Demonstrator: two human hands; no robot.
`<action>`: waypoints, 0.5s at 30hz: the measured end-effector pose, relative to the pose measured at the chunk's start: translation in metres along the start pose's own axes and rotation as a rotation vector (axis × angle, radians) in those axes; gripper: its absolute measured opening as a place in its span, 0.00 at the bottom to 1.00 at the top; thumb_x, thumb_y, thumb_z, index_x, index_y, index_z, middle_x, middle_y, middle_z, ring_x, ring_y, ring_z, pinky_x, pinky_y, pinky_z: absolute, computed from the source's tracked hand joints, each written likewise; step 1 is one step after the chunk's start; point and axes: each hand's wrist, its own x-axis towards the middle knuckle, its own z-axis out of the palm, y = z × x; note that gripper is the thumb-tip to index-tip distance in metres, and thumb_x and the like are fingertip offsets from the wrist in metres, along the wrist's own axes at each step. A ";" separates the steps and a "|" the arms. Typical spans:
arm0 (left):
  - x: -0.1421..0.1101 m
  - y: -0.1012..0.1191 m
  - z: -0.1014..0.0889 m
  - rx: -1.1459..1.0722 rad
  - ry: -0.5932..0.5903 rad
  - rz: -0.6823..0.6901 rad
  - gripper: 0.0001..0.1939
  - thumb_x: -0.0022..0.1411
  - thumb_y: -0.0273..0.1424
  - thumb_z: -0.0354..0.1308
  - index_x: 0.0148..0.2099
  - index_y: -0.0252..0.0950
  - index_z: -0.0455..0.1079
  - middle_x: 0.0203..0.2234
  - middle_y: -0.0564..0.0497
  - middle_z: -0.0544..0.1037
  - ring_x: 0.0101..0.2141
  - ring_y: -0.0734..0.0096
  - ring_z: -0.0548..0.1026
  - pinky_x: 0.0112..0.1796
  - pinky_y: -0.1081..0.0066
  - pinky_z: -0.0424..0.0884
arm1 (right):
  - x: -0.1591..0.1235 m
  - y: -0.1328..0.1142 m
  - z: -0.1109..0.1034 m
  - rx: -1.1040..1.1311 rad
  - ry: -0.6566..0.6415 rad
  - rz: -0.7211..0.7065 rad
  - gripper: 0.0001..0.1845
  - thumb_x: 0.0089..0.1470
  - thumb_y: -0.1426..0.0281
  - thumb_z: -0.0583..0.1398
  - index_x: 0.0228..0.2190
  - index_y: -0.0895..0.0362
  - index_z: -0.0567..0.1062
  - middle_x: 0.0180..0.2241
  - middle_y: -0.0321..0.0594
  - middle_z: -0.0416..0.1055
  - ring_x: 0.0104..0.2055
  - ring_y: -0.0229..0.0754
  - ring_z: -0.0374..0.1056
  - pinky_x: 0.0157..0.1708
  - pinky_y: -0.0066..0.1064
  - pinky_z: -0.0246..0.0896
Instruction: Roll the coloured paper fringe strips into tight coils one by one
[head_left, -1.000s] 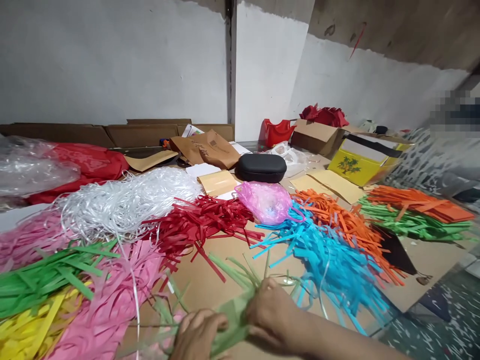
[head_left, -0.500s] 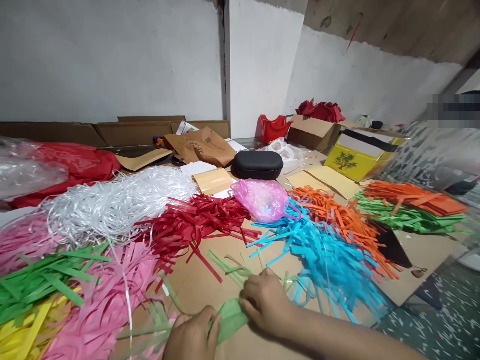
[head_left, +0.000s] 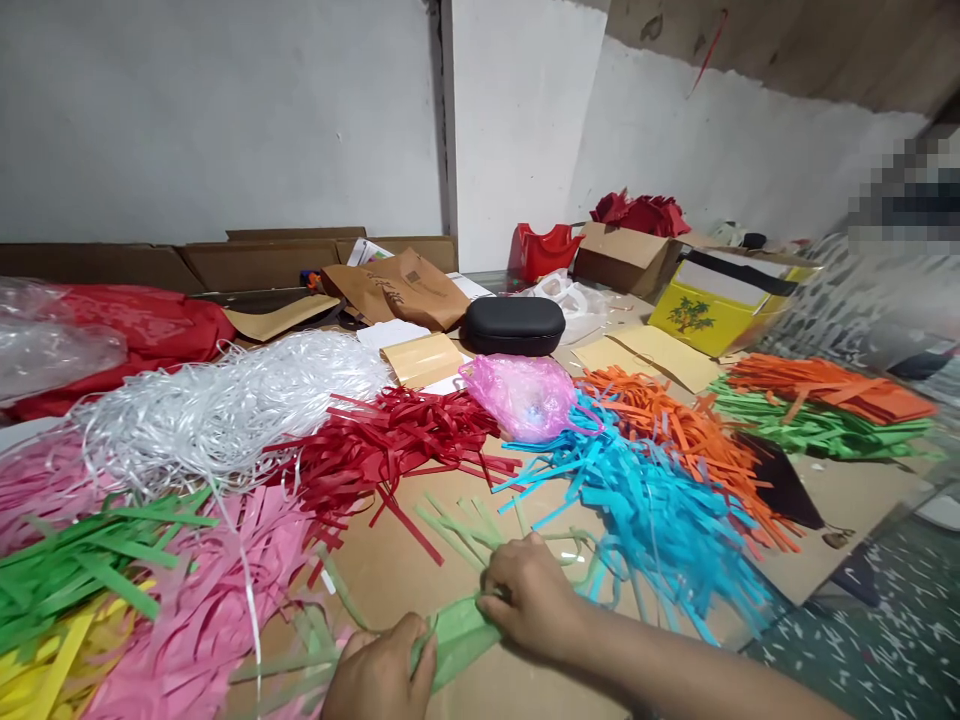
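Note:
A light green fringed paper sheet point(head_left: 459, 630) stretches between both hands, low over the brown cardboard point(head_left: 420, 520). My left hand point(head_left: 386, 668) grips its left end, thumb against the fingers. At its right end, my right hand point(head_left: 529, 592) is closed on it, the fingers curled. Loose green strips trail out on both sides of the hands. Blue fringed strips point(head_left: 637, 500) lie just right of my right hand, and a pink heap of strips point(head_left: 217, 610) is to the left of my left hand.
Around the work spot lie white string point(head_left: 247, 400), red strips point(head_left: 405, 430), orange strips point(head_left: 675, 430) and a pink plastic bag point(head_left: 521, 400). Behind are a black case point(head_left: 514, 325) and a yellow box point(head_left: 690, 310). A blurred, patterned garment point(head_left: 832, 290) shows at far right.
Both hands keep their hold on the green sheet and have barely moved. The whole view has shifted slightly.

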 end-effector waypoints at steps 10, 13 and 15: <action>0.009 0.015 -0.027 -0.038 0.077 0.311 0.11 0.51 0.24 0.59 0.36 0.45 0.75 0.31 0.60 0.81 0.40 0.65 0.75 0.58 0.57 0.51 | -0.015 -0.004 -0.053 -0.245 -0.091 -0.623 0.08 0.61 0.69 0.61 0.42 0.53 0.79 0.58 0.46 0.73 0.65 0.57 0.59 0.65 0.57 0.38; 0.006 0.023 -0.020 0.054 0.152 0.226 0.07 0.51 0.34 0.62 0.34 0.40 0.77 0.30 0.50 0.81 0.41 0.57 0.74 0.60 0.50 0.51 | -0.007 -0.003 -0.061 -0.196 -0.077 -0.590 0.09 0.61 0.69 0.61 0.43 0.51 0.80 0.51 0.42 0.79 0.62 0.57 0.63 0.65 0.59 0.40; 0.005 0.026 -0.013 0.090 0.170 0.182 0.07 0.54 0.32 0.59 0.34 0.39 0.77 0.30 0.48 0.80 0.41 0.56 0.74 0.60 0.46 0.52 | -0.003 -0.008 -0.062 -0.182 0.016 -0.542 0.10 0.61 0.69 0.63 0.45 0.50 0.79 0.48 0.43 0.80 0.58 0.58 0.66 0.62 0.60 0.44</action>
